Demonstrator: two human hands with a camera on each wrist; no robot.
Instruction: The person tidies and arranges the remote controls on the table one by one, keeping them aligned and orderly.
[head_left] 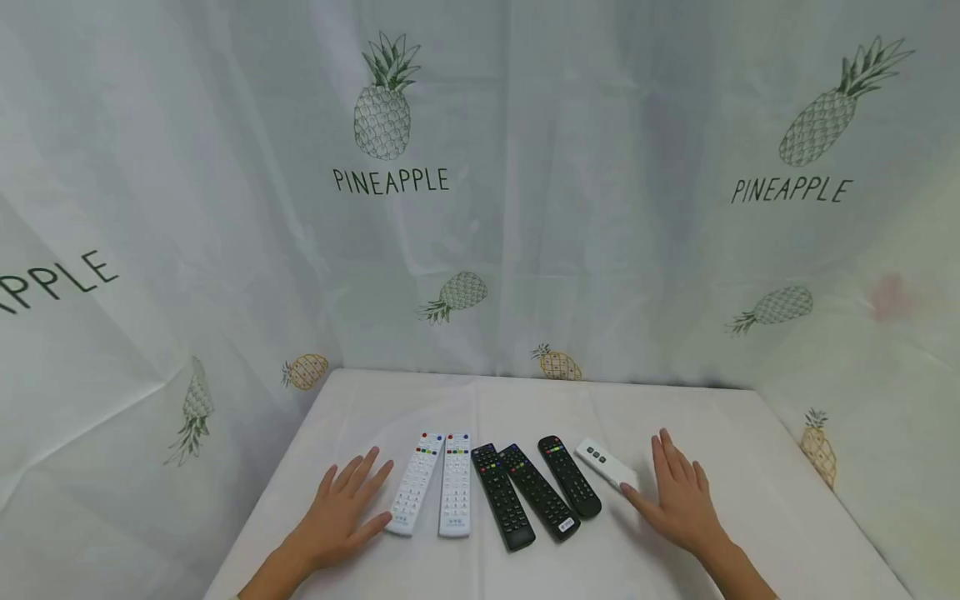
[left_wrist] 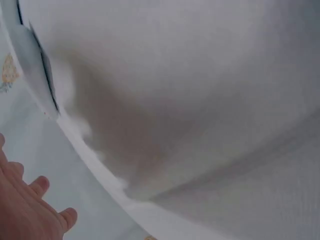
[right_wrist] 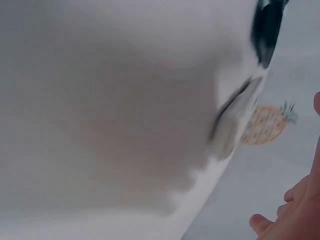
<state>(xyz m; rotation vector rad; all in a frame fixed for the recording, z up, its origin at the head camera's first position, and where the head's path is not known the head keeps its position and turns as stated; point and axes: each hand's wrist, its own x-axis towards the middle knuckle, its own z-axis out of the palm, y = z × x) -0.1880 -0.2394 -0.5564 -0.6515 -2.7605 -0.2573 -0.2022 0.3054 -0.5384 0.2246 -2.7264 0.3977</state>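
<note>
Several remote controls lie in a row on the white table. Leftmost are two white ones, a tilted remote (head_left: 416, 485) and a straighter remote (head_left: 455, 487). Three black ones follow: a left remote (head_left: 502, 497), a middle remote (head_left: 540, 493) and a rounded remote (head_left: 570, 477). A slim white remote (head_left: 606, 463) with few buttons ends the row. My left hand (head_left: 337, 517) spreads its fingers beside the tilted white remote, thumb near its lower end. My right hand (head_left: 684, 500) has straight fingers, thumb by the slim remote; whether either thumb touches cannot be told. Both hands hold nothing.
The white-covered table (head_left: 390, 400) has a back edge against a pineapple-print curtain (head_left: 585, 208), which also hangs along both sides. In the right wrist view the tabletop (right_wrist: 125, 125) carries a soft hand shadow.
</note>
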